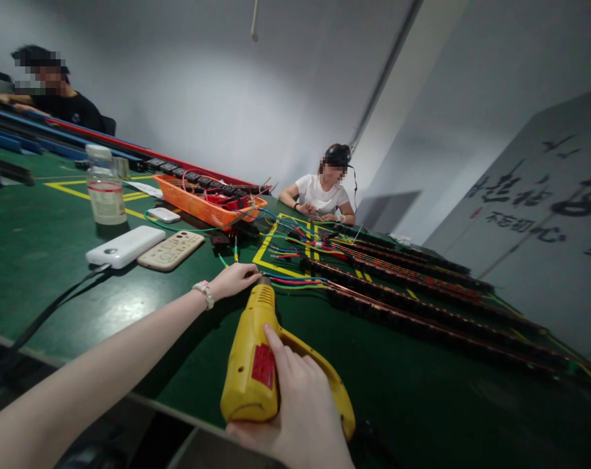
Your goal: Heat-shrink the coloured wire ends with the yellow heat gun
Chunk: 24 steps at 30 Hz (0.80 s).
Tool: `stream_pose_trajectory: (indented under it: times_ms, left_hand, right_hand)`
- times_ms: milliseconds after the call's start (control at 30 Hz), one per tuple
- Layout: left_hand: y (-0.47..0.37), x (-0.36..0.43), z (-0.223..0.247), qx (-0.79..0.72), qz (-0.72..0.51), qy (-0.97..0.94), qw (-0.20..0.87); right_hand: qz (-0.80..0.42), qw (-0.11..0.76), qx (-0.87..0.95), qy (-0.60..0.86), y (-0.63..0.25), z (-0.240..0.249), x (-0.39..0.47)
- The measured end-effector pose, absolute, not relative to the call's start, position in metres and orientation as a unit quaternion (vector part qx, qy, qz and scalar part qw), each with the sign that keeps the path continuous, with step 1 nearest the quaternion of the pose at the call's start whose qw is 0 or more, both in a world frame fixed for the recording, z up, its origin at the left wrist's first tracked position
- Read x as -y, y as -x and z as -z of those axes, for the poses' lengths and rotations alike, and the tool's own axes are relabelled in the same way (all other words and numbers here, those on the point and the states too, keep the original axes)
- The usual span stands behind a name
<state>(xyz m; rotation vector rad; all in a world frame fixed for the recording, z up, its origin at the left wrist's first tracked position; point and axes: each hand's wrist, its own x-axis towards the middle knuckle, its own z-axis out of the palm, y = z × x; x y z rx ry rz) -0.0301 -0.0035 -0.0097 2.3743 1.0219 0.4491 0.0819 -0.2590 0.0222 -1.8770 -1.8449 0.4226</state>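
Note:
My right hand (302, 391) is wrapped round a yellow heat gun (249, 352) with a red label, its nozzle pointing away from me. Just beyond the nozzle, the fingers of my left hand (235, 279) are pinched together. Coloured wires (295, 282), blue, red and green among them, run from the long dark strip with copper bars (398, 319) to these fingertips. The nozzle partly covers the wire ends, so the exact grip is hidden. Green wire pieces (235, 251) show just behind my left hand.
An orange basket (192, 207) of wires and parts stands beyond my left hand. Nearer lie a phone in a beige case (171, 251), a white power bank (125, 247) with a cable, and a bottle (106, 192). More strips lie at right. Two people sit across the table.

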Motion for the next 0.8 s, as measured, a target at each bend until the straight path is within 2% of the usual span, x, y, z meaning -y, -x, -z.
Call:
stream_pose_trajectory:
  times_ms: [333, 800]
  left_hand:
    - [0.031, 0.001, 0.011, -0.382, -0.150, -0.872, 0.268]
    - [0.033, 0.003, 0.010, -0.386, -0.131, -0.881, 0.240]
  right_hand:
    - [-0.207, 0.207, 0.708, 0.643, -0.097, -0.023, 0.256]
    - [-0.165, 0.233, 0.683, 0.672, -0.145, -0.010, 0.271]
